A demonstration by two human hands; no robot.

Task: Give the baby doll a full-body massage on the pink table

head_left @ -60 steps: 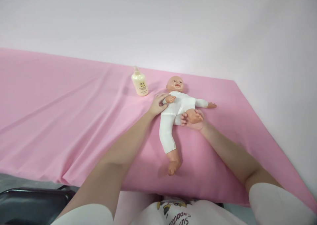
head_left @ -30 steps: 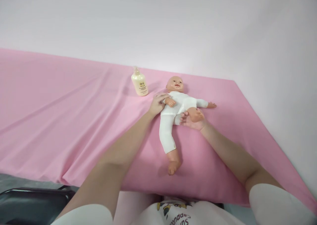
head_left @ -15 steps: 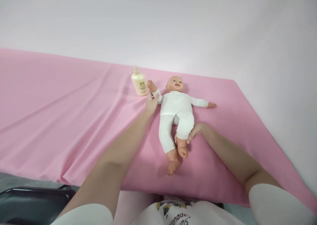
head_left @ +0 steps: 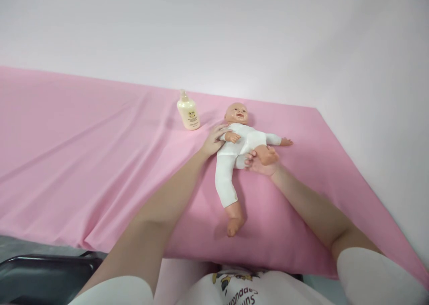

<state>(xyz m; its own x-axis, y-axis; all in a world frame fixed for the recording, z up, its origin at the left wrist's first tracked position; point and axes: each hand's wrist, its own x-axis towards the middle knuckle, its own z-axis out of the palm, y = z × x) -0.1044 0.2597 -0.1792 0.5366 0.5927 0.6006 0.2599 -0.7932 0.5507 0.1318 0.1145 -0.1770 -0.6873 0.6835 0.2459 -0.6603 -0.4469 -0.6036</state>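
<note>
Head view: the left hand [head_left: 213, 141] grips the doll's [head_left: 241, 146] near arm, folded across its chest. The right hand [head_left: 259, 165] cups a foot, that leg bent up over the belly. The doll lies face up near the table's [head_left: 83, 162] far right corner, bottle [head_left: 188, 112] beside. Half a second ago that arm stretched toward the bottle and the leg lay lower.
</note>
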